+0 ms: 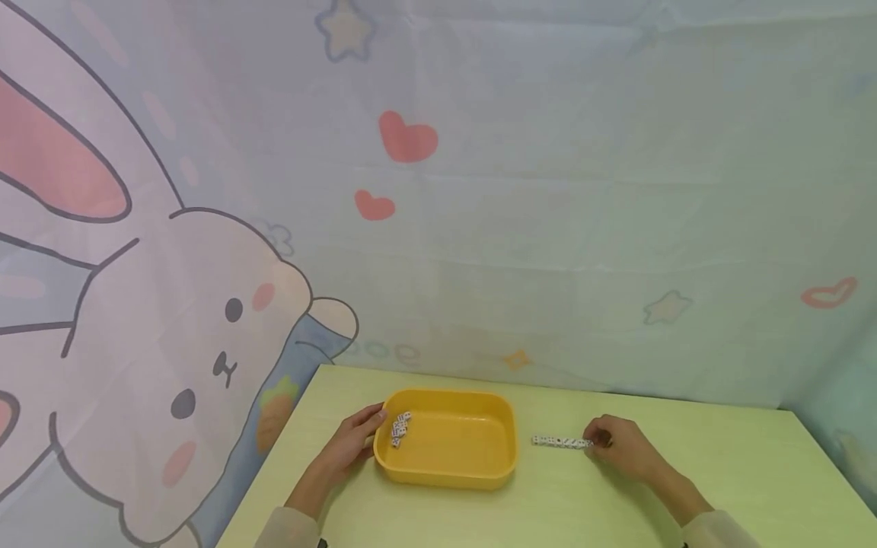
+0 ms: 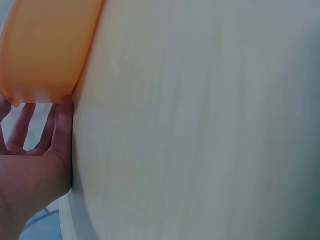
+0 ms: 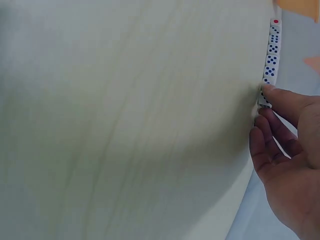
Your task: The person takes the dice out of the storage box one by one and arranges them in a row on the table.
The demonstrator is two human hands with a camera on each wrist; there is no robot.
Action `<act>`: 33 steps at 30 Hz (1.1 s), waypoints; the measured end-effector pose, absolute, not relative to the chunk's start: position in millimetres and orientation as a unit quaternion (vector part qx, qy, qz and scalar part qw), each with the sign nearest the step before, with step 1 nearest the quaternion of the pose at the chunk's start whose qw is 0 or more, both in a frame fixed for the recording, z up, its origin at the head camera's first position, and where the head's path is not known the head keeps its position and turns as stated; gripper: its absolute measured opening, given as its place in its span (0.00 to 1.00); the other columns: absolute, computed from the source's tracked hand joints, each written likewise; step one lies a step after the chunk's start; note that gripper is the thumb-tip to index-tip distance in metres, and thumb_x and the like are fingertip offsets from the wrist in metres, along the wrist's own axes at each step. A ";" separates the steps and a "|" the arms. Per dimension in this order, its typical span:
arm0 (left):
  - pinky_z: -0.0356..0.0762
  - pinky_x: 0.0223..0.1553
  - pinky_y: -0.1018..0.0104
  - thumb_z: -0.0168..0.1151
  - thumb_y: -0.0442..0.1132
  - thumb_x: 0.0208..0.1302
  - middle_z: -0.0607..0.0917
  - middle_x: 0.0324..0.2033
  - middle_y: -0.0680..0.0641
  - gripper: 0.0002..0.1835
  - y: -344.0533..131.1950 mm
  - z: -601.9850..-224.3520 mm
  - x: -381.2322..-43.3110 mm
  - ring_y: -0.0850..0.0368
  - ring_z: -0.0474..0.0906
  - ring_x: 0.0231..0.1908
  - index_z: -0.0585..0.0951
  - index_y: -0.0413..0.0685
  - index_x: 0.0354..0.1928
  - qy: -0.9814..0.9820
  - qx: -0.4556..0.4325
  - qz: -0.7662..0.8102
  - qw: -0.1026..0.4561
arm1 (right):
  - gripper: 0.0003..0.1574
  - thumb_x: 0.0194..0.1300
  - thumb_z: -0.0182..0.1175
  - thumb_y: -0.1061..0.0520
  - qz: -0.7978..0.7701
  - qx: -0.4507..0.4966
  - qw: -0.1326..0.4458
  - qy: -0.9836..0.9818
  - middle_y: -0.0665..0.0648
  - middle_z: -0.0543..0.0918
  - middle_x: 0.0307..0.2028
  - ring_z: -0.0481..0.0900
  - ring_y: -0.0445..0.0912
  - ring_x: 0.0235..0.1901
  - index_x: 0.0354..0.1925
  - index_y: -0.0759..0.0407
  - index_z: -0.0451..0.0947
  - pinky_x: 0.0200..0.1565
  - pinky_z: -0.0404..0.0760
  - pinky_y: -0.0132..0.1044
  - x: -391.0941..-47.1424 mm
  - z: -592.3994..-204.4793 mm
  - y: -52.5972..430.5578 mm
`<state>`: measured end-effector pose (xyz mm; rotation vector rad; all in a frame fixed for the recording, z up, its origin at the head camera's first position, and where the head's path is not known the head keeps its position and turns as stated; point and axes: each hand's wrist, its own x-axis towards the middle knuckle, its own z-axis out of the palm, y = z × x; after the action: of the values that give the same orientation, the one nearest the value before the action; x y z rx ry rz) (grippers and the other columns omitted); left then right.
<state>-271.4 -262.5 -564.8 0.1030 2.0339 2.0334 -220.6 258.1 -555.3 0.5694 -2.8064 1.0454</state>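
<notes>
One dice row (image 1: 560, 442) runs 9-to-3 o'clock from beside the yellow tray (image 1: 445, 479) to your nearer right hand (image 1: 626, 450), pinching its end, your left hand (image 1: 351, 443), fingers extended, touching the tray's 9 o'clock side.

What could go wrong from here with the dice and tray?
1. The right hand pinches the end die of a close-packed row of dice; pushing too hard could knock the line crooked.
2. The left hand touches the side of the yellow tray; a rightward shove might slide it into the row.
3. The clustered dice inside the tray's left end could scatter if it gets jolted.
</notes>
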 end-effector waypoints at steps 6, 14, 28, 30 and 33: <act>0.85 0.55 0.58 0.60 0.53 0.80 0.74 0.72 0.36 0.34 -262.5 -565.5 -271.3 0.44 0.75 0.66 0.70 0.40 0.77 0.700 0.039 0.701 0.130 | 0.06 0.64 0.74 0.64 0.327 0.176 0.058 -0.927 0.48 0.81 0.35 0.78 0.38 0.35 0.40 0.58 0.87 0.38 0.82 0.33 -224.6 -560.5 255.7; 0.85 0.55 0.58 0.60 0.54 0.80 0.74 0.72 0.37 0.35 -261.7 -565.6 -271.9 0.45 0.75 0.65 0.70 0.40 0.77 0.697 0.031 0.705 0.128 | 0.09 0.63 0.76 0.62 0.310 0.178 0.065 -0.932 0.48 0.79 0.34 0.77 0.40 0.35 0.41 0.59 0.86 0.38 0.80 0.34 -231.6 -557.9 253.6; 0.85 0.55 0.58 0.60 0.54 0.79 0.74 0.72 0.36 0.35 -260.8 -563.9 -271.4 0.43 0.74 0.67 0.70 0.40 0.77 0.702 0.034 0.700 0.125 | 0.15 0.67 0.75 0.59 0.384 0.225 0.125 -0.887 0.51 0.84 0.42 0.82 0.51 0.41 0.50 0.61 0.85 0.42 0.85 0.39 -226.7 -506.9 121.7; 0.85 0.55 0.59 0.61 0.54 0.79 0.74 0.72 0.36 0.35 -261.3 -564.1 -270.4 0.44 0.74 0.66 0.70 0.40 0.77 0.702 0.035 0.700 0.126 | 0.16 0.67 0.74 0.58 0.408 0.252 0.116 -0.870 0.54 0.85 0.43 0.83 0.53 0.41 0.50 0.62 0.85 0.42 0.86 0.39 -225.9 -503.0 96.1; 0.85 0.54 0.59 0.61 0.54 0.79 0.74 0.72 0.36 0.35 -261.7 -563.6 -270.1 0.44 0.75 0.66 0.70 0.40 0.77 0.699 0.038 0.703 0.129 | 0.15 0.68 0.74 0.57 0.431 0.281 0.094 -0.852 0.59 0.86 0.43 0.84 0.55 0.42 0.50 0.63 0.84 0.42 0.87 0.41 -227.8 -502.9 60.4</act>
<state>-270.1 -261.7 -563.6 0.1111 2.0319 2.0426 -227.8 60.4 -502.9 0.8334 -2.5290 1.2785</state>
